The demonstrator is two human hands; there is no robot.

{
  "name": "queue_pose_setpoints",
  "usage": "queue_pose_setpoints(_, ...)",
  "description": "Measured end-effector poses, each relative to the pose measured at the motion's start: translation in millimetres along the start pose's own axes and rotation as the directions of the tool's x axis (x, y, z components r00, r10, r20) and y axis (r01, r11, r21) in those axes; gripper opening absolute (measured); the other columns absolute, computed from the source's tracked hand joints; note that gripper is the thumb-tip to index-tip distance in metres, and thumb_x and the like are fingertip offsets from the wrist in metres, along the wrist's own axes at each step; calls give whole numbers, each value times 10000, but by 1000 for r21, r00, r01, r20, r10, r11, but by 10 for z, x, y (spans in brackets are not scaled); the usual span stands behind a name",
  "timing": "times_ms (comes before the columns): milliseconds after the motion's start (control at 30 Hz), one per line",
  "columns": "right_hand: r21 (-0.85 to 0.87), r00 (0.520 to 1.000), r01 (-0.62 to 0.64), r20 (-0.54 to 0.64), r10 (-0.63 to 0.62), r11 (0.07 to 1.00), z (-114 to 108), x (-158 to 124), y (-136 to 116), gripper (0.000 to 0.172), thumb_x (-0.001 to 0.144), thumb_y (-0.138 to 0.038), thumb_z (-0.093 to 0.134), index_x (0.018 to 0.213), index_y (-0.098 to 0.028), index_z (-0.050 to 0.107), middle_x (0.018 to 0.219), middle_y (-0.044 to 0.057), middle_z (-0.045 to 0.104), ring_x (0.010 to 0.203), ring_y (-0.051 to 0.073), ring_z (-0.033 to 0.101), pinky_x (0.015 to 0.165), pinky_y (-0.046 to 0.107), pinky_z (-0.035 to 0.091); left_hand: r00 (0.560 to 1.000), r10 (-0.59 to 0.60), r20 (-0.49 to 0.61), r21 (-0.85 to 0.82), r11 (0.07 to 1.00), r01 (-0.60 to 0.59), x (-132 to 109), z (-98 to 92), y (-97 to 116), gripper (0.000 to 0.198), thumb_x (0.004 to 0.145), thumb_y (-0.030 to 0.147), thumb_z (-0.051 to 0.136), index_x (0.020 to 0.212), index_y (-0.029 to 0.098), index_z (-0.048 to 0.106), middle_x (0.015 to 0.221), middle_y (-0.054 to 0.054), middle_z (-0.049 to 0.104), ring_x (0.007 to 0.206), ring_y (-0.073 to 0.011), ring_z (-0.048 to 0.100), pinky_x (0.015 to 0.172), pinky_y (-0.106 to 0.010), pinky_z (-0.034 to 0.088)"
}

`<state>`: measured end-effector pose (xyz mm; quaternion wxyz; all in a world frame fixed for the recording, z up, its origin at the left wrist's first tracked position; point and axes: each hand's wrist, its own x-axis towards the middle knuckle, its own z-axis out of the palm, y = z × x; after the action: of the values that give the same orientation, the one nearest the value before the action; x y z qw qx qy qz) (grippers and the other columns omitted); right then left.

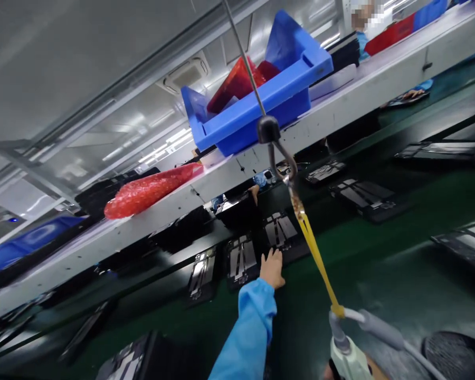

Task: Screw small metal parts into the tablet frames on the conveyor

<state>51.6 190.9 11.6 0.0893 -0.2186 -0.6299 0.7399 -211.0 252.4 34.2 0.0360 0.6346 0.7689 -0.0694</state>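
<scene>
My left hand (272,269), in a blue sleeve, reaches out with its fingers apart at the near edge of a dark flat device (280,231) with silvery strips. Whether the fingertips touch it I cannot tell. Two similar devices lie just left, one (241,257) beside the hand and another (202,273) farther out. At the bottom edge my right hand (376,367), mostly cut off, is wrapped round a pale handheld tool (350,359). A yellow band (316,256) links the tool's top to a hanging metal hook (281,158).
More devices lie on the green surface (380,285) at right (364,198) and lower left (129,361). A white shelf (221,182) crosses above, bearing a blue bin (261,108) and red bubble wrap (150,192). Another person's hand (254,193) shows beneath it.
</scene>
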Motion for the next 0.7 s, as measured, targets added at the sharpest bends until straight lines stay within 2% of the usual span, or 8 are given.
queue_pose_setpoints(133, 25, 999, 27, 28, -27, 999, -135, 151, -214, 287, 591, -518, 762, 862, -440, 709, 625, 55, 608, 696, 336, 678, 502, 445, 520, 997, -73, 25, 44, 996, 72, 363, -3, 98, 1056, 469, 120, 758, 1434, 124, 331, 1507, -202, 328, 1393, -372, 289, 1105, -536, 315)
queue_pose_setpoints(233, 63, 996, 75, -55, -71, 995, -232, 133, -316, 267, 773, -533, 657, 959, -344, 690, 856, 77, 683, 843, 263, 667, 657, 418, 567, 995, -88, -51, 71, 993, 91, 375, -36, 71, 899, 514, 102, 698, 1371, 96, 427, 1439, -223, 425, 1318, -364, 418, 1050, -450, 405)
queue_pose_setpoints(300, 104, 987, 111, -130, -97, 988, -243, 90, -343, 277, 815, -515, 627, 937, -276, 695, 899, 79, 695, 883, 245, 649, 723, 390, 570, 987, -81, -138, 83, 992, 93, 327, -107, 48, 777, 564, 117, 659, 1321, 88, 484, 1369, -224, 506, 1250, -353, 500, 1012, -421, 437)
queue_pose_setpoints(400, 174, 973, 152, -200, -116, 973, -134, 18, -310, 199, 695, -463, 743, 821, -310, 716, 744, 47, 682, 854, 298, 668, 678, 416, 577, 956, -63, -286, 82, 993, 89, 203, -271, 49, 600, 647, 141, 588, 1245, 109, 553, 1217, -193, 629, 1117, -335, 603, 952, -438, 471)
queue_pose_setpoints(467, 206, 971, 159, -211, -114, 966, -15, -38, -253, 193, 675, -446, 752, 790, -299, 707, 725, 28, 679, 825, 279, 690, 727, 424, 573, 927, -47, -371, 69, 995, 78, 43, -348, 81, 487, 693, 146, 536, 1175, 133, 602, 1094, -157, 690, 1025, -322, 648, 911, -455, 491)
queue_pose_setpoints(533, 250, 974, 153, -202, -103, 956, 71, -119, -207, 304, 627, -412, 781, 871, -259, 684, 766, 21, 696, 799, 245, 704, 777, 405, 562, 900, -36, -434, 47, 997, 63, -207, -331, 128, 446, 703, 131, 503, 1130, 159, 627, 1049, -129, 708, 997, -307, 660, 898, -453, 507)
queue_pose_setpoints(633, 300, 956, 159, -286, -71, 941, 21, -310, -248, 656, 518, -352, 828, 1102, -190, 574, 688, -8, 672, 612, 174, 669, 611, 321, 554, 767, 45, -640, -6, 998, -64, -734, -96, 209, 567, 674, 81, 470, 1216, 199, 587, 1112, -108, 693, 1032, -290, 651, 905, -446, 528)
queue_pose_setpoints(700, 250, 879, 227, -469, -87, 941, -140, -470, -359, 667, 541, -364, 815, 1116, -159, 546, 562, -65, 587, 460, 113, 571, 468, 246, 477, 650, 130, -749, -12, 978, -209, -1123, 146, 263, 701, 681, 66, 463, 1362, 233, 474, 1179, -97, 665, 1067, -283, 637, 907, -444, 541)
